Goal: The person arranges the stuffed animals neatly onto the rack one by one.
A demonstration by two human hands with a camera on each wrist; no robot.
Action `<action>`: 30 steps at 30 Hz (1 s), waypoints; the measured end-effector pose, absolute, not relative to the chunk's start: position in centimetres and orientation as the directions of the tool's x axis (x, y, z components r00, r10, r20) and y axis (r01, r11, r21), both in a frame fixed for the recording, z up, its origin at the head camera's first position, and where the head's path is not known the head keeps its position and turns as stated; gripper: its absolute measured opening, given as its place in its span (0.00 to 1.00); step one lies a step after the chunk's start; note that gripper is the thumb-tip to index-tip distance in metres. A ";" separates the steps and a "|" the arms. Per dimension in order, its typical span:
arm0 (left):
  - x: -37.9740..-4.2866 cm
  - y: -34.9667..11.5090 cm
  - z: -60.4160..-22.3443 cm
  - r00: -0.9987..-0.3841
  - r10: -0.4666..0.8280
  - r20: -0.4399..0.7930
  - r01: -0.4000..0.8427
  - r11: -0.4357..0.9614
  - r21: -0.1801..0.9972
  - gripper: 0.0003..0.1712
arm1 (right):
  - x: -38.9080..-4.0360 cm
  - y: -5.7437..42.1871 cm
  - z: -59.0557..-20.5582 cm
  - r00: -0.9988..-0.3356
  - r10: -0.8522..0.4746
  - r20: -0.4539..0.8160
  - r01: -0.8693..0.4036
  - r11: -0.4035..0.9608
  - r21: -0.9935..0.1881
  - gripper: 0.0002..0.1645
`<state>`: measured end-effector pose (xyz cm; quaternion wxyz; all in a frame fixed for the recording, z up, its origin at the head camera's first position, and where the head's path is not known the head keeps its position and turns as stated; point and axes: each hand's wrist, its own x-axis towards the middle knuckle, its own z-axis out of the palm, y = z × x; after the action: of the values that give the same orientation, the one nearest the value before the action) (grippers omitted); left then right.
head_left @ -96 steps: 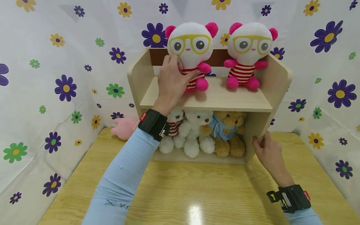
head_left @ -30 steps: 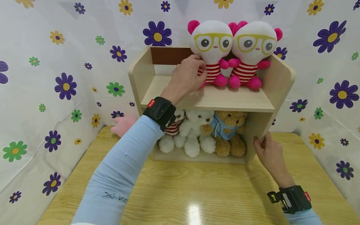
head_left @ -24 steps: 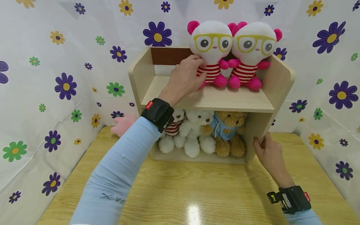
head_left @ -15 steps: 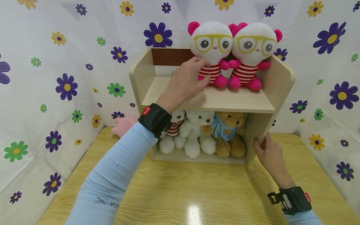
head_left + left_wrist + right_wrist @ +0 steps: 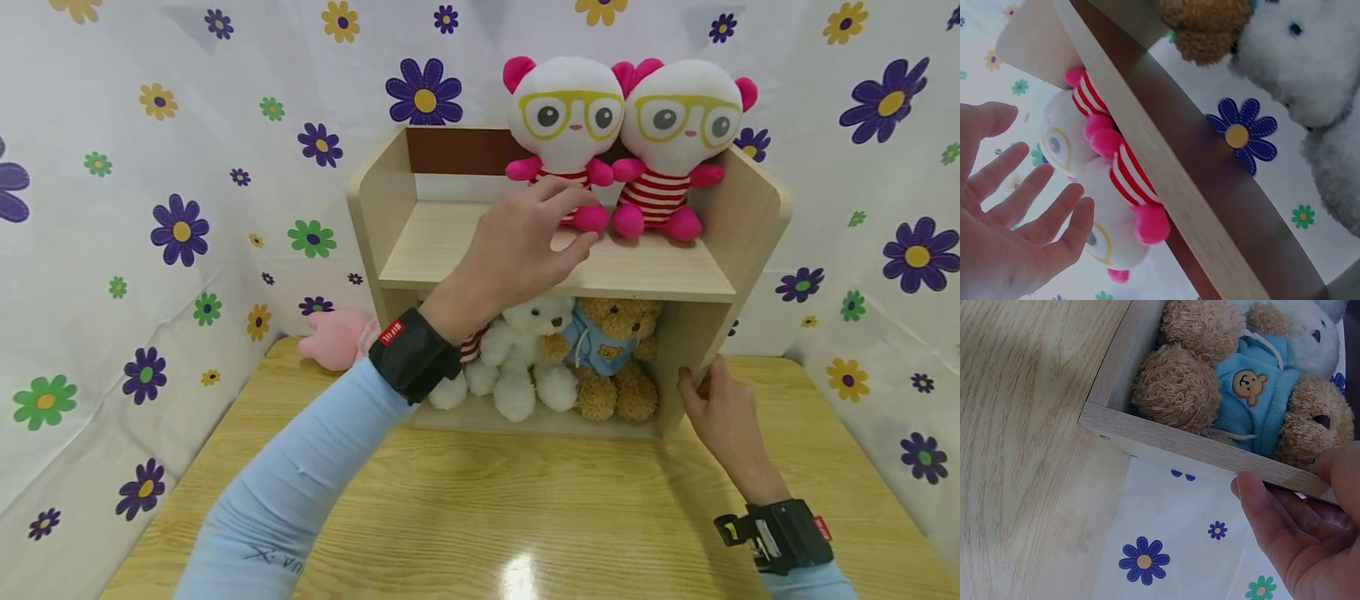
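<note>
My left hand point(image 5: 525, 246) hangs in front of the upper shelf with its fingers spread and nothing in them. In the left wrist view its loosely bent fingertips stand apart from the plush toys. Behind it sits a plush panda point(image 5: 567, 137) with yellow glasses, pink ears and a red-striped body, partly covered by the hand. A matching panda point(image 5: 667, 162) sits against it on the right, near the side wall. My right hand point(image 5: 723, 417) pinches the front edge of the right side panel of the small wooden shelf point(image 5: 660, 271), thumb inside and fingers outside.
In the lower compartment sit a white bear in a striped shirt point(image 5: 450, 392), a white bear point(image 5: 517, 367) and a brown bear in a blue hoodie point(image 5: 600, 346). A pink plush toy point(image 5: 333, 340) lies left of the shelf on the wooden table point(image 5: 465, 517). Flowered cloth surrounds it.
My left hand has slid the left panda rightward against the other one, then let go and drawn back toward me, lower. The right hand has stayed on the side panel.
</note>
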<state>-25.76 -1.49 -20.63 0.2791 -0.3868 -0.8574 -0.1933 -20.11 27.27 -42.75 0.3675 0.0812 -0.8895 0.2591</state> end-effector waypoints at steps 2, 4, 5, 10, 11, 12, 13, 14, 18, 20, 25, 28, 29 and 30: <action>-25.3 -1.2 -20.7 -0.524 0.564 0.638 0.782 0.615 0.098 0.21 | -20.1 27.3 -42.8 -0.716 0.049 0.696 -0.332 0.854 -0.401 0.09; -24.9 -1.0 -20.9 -0.506 0.576 0.642 0.794 0.602 0.085 0.21 | -20.1 27.3 -42.8 -0.718 0.050 0.695 -0.331 0.853 -0.403 0.09; -24.6 -0.9 -20.9 -0.494 0.583 0.645 0.803 0.591 0.081 0.21 | -20.1 27.3 -42.9 -0.717 0.049 0.696 -0.331 0.854 -0.401 0.09; -23.5 -0.4 -21.5 -0.434 0.623 0.650 0.850 0.522 0.068 0.20 | -20.0 27.3 -42.9 -0.705 0.046 0.708 -0.330 0.862 -0.385 0.08; -23.3 -0.3 -21.6 -0.422 0.632 0.651 0.857 0.511 0.059 0.21 | -20.0 27.4 -42.9 -0.704 0.047 0.709 -0.330 0.862 -0.384 0.09; -23.1 -0.2 -21.7 -0.412 0.640 0.649 0.863 0.503 0.052 0.21 | -20.1 27.4 -42.9 -0.703 0.047 0.710 -0.331 0.862 -0.384 0.09; -22.9 -0.2 -21.8 -0.404 0.650 0.644 0.868 0.495 0.044 0.22 | -20.1 27.4 -42.9 -0.702 0.046 0.711 -0.330 0.863 -0.382 0.09; -22.7 -0.1 -22.0 -0.395 0.659 0.640 0.871 0.490 0.034 0.22 | -20.1 27.4 -42.9 -0.701 0.045 0.711 -0.332 0.863 -0.381 0.09; -21.7 0.1 -22.6 -0.370 0.688 0.625 0.879 0.478 -0.006 0.24 | -20.0 27.4 -42.9 -0.698 0.041 0.715 -0.330 0.868 -0.372 0.08; -21.3 0.2 -22.8 -0.365 0.696 0.618 0.880 0.474 -0.015 0.23 | -20.0 27.4 -42.9 -0.695 0.042 0.717 -0.328 0.870 -0.369 0.08; -20.3 0.2 -23.6 -0.372 0.708 0.600 0.878 0.477 -0.020 0.24 | -20.1 27.4 -42.9 -0.692 0.044 0.720 -0.325 0.872 -0.365 0.08; -19.7 0.2 -24.1 -0.364 0.719 0.591 0.882 0.471 -0.030 0.23 | -20.1 27.4 -42.9 -0.692 0.037 0.721 -0.332 0.870 -0.364 0.08; -19.5 0.1 -24.3 -0.358 0.724 0.589 0.884 0.466 -0.036 0.23 | -20.1 27.4 -43.0 -0.691 0.033 0.722 -0.335 0.871 -0.360 0.08; -19.4 0.1 -24.5 -0.354 0.730 0.584 0.886 0.461 -0.039 0.23 | -20.1 27.4 -43.0 -0.692 0.031 0.721 -0.337 0.870 -0.361 0.08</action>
<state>-19.36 0.07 -24.52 0.2723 -0.4988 -0.8103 -0.1434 -20.07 27.45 -42.98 0.3827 0.0861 -0.8879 0.2404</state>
